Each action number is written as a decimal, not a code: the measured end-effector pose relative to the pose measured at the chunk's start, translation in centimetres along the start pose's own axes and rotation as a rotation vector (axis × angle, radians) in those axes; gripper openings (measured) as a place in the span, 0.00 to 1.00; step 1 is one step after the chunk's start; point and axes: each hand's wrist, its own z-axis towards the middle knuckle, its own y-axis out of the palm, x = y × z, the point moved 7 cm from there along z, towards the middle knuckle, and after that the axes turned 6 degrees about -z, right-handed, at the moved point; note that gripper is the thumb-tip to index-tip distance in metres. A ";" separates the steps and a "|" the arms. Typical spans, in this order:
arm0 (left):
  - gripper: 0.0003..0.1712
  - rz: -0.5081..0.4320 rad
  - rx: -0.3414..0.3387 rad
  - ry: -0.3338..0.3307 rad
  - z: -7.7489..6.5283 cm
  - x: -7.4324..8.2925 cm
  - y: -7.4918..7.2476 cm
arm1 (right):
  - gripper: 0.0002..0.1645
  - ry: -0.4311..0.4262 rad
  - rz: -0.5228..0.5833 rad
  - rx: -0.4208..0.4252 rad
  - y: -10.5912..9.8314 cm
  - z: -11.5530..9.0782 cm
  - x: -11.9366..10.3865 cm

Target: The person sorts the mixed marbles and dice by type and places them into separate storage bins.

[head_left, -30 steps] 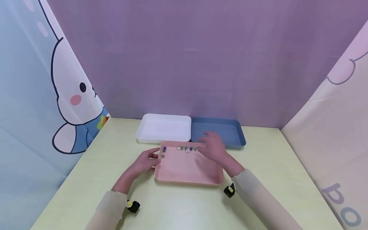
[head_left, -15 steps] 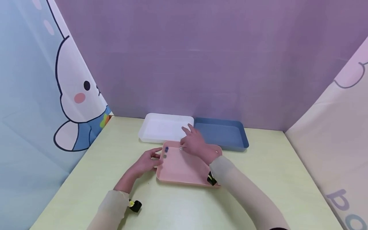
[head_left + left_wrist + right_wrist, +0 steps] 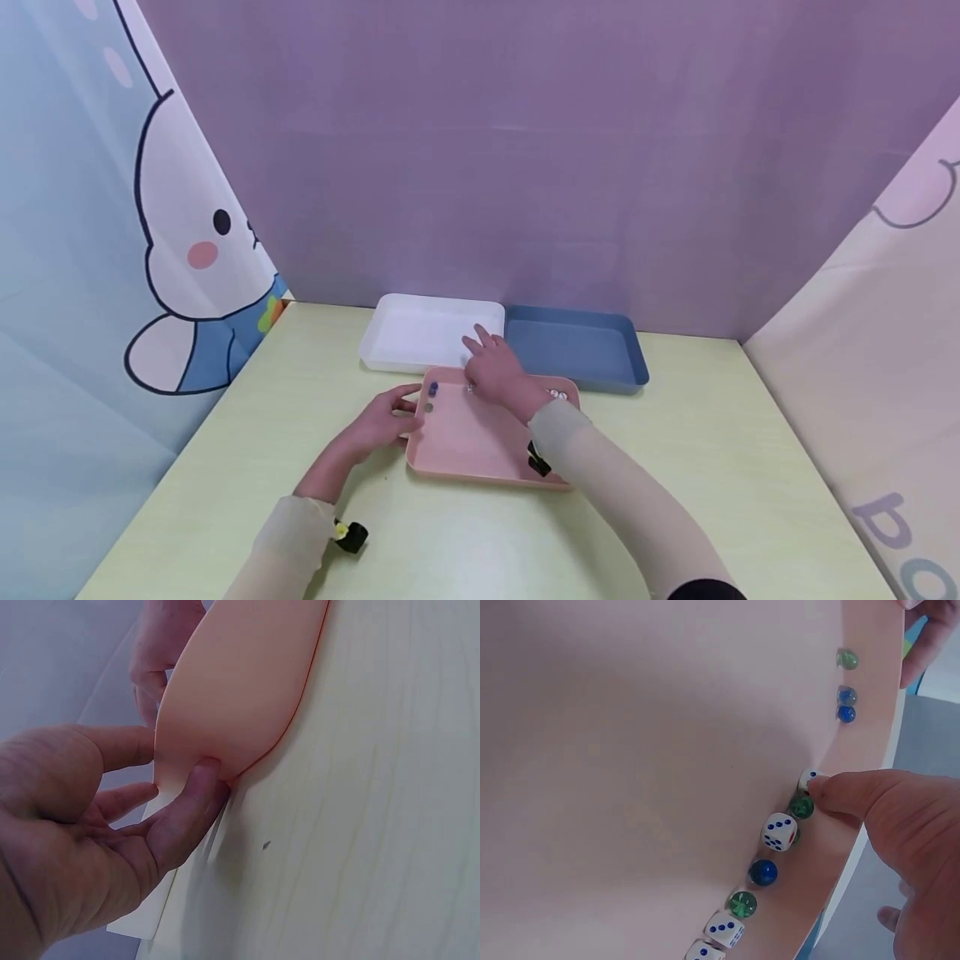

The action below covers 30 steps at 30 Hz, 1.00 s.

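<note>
In the head view, my left hand holds the left end of a pink tray. Its thumb lies against the tray's outer wall in the left wrist view, with fingertips at the rim. My right hand reaches over the tray's far side, pinching a white die with blue dots. A green marble sits right beside that die. Along the same wall lie another die, a blue marble, a green swirled marble and more dice.
Three marbles lie near the tray's left end, among them a pale green marble and a blue marble. Behind the pink tray stand a white tray and a blue tray. A purple cloth hangs at the table's back.
My right hand has moved left along the pink tray's far side to the leftmost die of the row. My left hand stays at the tray's left end.
</note>
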 end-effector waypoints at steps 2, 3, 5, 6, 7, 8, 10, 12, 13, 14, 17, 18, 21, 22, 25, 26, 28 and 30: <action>0.34 0.000 -0.002 0.002 0.0 0.0 0.0 | 0.15 -0.001 -0.010 -0.009 0.2 0.2 -0.2; 0.34 0.000 -0.003 0.002 -0.1 0.1 0.0 | 0.15 -0.002 -0.014 -0.012 0.3 0.3 -0.3; 0.34 -0.002 -0.006 -0.004 -0.1 0.1 0.0 | 0.16 -0.002 -0.017 -0.018 0.4 0.4 -0.4; 0.34 -0.006 -0.008 -0.005 -0.1 0.1 0.0 | 0.17 -0.004 -0.023 -0.019 0.4 0.5 -0.5; 0.34 -0.008 -0.010 -0.006 -0.1 0.1 0.0 | 0.16 -0.007 -0.027 -0.018 0.4 0.6 -0.6; 0.34 -0.012 -0.011 -0.008 -0.1 0.1 0.0 | 0.16 -0.012 -0.031 -0.017 0.3 0.7 -0.8; 0.34 -0.019 -0.013 -0.009 -0.1 0.0 -0.1 | 0.15 -0.019 -0.041 -0.019 0.3 0.8 -1.0; 0.34 -0.025 -0.015 -0.008 -0.1 0.0 -0.1 | 0.14 -0.027 -0.055 -0.018 0.2 1.0 -1.3; 0.34 -0.026 -0.015 -0.009 -0.1 0.0 -0.2 | 0.14 -0.030 -0.059 -0.018 0.1 1.0 -1.4; 0.34 -0.026 -0.015 -0.010 -0.2 0.1 -0.2 | 0.14 -0.032 -0.061 -0.020 0.1 1.0 -1.4; 0.34 -0.025 -0.011 -0.014 -0.2 0.1 -0.2 | 0.15 -0.032 -0.042 -0.009 -0.2 0.9 -1.5; 0.34 -0.025 -0.010 -0.017 -0.2 0.1 -0.2 | 0.15 -0.030 -0.023 -0.006 -0.3 0.8 -1.5; 0.34 -0.029 -0.004 -0.020 -0.2 -0.1 -0.2 | 0.14 -0.012 0.067 0.016 -0.7 0.7 -1.3; 0.34 -0.033 -0.003 -0.019 -0.2 -0.1 -0.3 | 0.12 -0.005 0.103 0.021 -0.8 0.7 -1.2; 0.34 -0.042 -0.002 -0.015 -0.1 -0.1 -0.3 | 0.07 0.003 0.192 0.048 -1.3 0.7 -0.8; 0.34 -0.042 -0.001 -0.014 -0.1 -0.1 -0.3 | 0.06 0.002 0.218 0.056 -1.5 0.7 -0.6; 0.34 -0.041 -0.001 -0.016 -0.1 -0.1 -0.3 | 0.05 -0.010 0.270 0.073 -1.8 0.7 -0.4; 0.34 -0.040 0.000 -0.022 -0.1 -0.1 -0.3 | 0.05 -0.020 0.326 0.097 -1.9 0.7 0.0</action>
